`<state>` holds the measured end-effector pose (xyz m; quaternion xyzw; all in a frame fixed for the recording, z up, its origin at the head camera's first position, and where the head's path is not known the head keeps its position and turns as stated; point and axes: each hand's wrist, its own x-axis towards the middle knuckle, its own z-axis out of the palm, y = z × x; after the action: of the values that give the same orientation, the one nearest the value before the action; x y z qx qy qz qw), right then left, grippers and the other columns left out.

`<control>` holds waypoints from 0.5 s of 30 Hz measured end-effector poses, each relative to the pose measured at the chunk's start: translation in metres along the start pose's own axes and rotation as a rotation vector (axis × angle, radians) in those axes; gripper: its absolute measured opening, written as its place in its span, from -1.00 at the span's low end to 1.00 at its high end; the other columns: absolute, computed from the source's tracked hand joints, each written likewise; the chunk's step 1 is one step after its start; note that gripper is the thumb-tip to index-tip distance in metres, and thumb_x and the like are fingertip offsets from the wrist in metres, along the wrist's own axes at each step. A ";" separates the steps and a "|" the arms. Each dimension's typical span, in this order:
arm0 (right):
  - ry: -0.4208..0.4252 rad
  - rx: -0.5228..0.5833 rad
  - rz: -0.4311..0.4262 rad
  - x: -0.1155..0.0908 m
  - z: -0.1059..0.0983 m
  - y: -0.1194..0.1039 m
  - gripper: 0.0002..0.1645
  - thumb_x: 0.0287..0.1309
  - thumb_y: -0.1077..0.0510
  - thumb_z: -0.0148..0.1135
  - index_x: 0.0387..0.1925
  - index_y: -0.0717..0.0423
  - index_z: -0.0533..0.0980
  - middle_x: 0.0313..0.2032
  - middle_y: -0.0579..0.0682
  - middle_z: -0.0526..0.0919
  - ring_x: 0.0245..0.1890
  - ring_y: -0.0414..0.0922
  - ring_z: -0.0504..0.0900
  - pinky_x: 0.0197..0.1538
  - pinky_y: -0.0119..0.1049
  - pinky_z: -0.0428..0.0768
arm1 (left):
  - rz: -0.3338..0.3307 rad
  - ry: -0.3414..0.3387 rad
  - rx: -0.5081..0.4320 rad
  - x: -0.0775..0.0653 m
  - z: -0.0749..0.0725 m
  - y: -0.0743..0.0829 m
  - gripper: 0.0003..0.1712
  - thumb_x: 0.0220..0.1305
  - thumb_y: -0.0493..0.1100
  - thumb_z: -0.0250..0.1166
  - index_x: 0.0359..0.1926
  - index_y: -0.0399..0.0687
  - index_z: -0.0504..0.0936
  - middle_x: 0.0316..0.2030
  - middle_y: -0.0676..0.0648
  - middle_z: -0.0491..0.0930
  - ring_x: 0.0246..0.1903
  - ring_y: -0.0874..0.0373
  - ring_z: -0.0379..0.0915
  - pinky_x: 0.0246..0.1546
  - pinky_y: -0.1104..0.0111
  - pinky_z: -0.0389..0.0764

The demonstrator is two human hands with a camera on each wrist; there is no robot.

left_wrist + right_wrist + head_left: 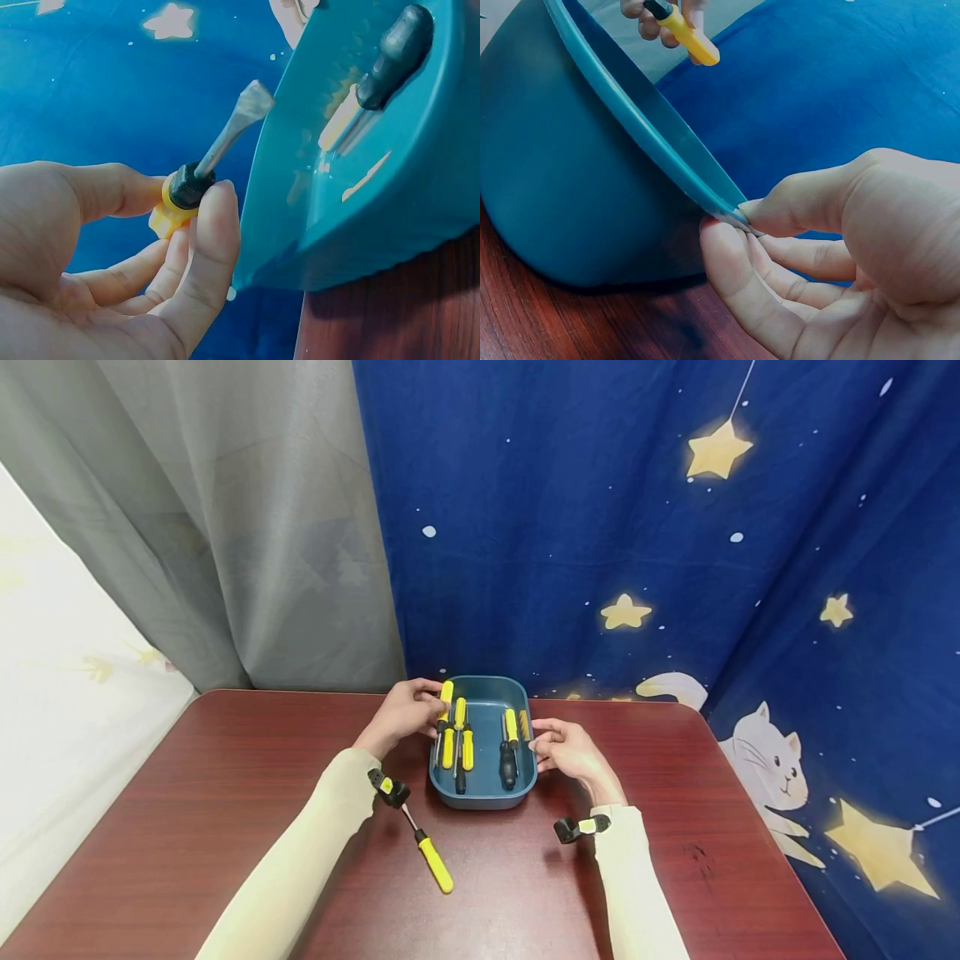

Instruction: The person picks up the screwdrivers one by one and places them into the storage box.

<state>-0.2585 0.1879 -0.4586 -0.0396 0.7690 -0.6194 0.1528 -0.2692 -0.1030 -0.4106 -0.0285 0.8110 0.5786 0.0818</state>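
My left hand (403,714) pinches a yellow-handled screwdriver (447,693) by its black collar, over the left side of a blue-green plastic bin (483,804). In the left wrist view the flat blade of this screwdriver (225,139) points up past the bin's wall. On the opposite side, my right hand (576,753) pinches the bin's rim (649,139) between thumb and fingers. Inside, several screwdrivers lie at the left, among them a yellow-handled one (468,750). A black-handled screwdriver (507,767) and a shorter yellow handle (512,725) lie along the right wall.
Another yellow-handled screwdriver (435,864) lies on the dark red wooden table (225,827), in front of the bin and near my left wrist. Behind the table's far edge hang a grey curtain (300,543) and a blue curtain with stars (540,527).
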 end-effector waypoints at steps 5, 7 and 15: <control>-0.008 -0.017 -0.015 0.001 0.000 0.002 -0.36 0.23 0.47 0.16 0.35 0.44 0.34 -0.32 0.09 0.70 -0.47 -0.18 0.63 -0.35 -0.26 0.78 | 0.006 -0.015 0.010 0.003 0.006 0.005 -0.48 0.31 -0.27 0.30 0.27 -0.24 0.47 -0.10 -0.22 0.65 -0.45 0.18 0.61 -0.46 0.33 0.78; -0.009 -0.020 -0.018 0.001 -0.001 0.002 -0.36 0.23 0.46 0.15 0.35 0.45 0.34 -0.32 0.10 0.70 -0.47 -0.18 0.64 -0.35 -0.25 0.79 | 0.010 -0.023 0.017 0.005 0.009 0.007 -0.48 0.31 -0.28 0.29 0.28 -0.25 0.47 -0.10 -0.23 0.66 -0.45 0.17 0.61 -0.47 0.33 0.78; -0.012 -0.008 -0.019 0.000 -0.002 -0.001 -0.36 0.24 0.48 0.15 0.36 0.45 0.33 -0.25 0.24 0.70 -0.45 -0.17 0.62 -0.34 -0.26 0.78 | 0.001 -0.030 0.064 0.015 0.021 0.012 -0.52 0.31 -0.27 0.33 0.22 -0.24 0.49 -0.10 -0.29 0.69 -0.57 0.16 0.61 -0.45 0.29 0.79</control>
<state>-0.2590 0.1893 -0.4569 -0.0513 0.7702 -0.6175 0.1513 -0.2834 -0.0789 -0.4087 -0.0169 0.8279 0.5526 0.0944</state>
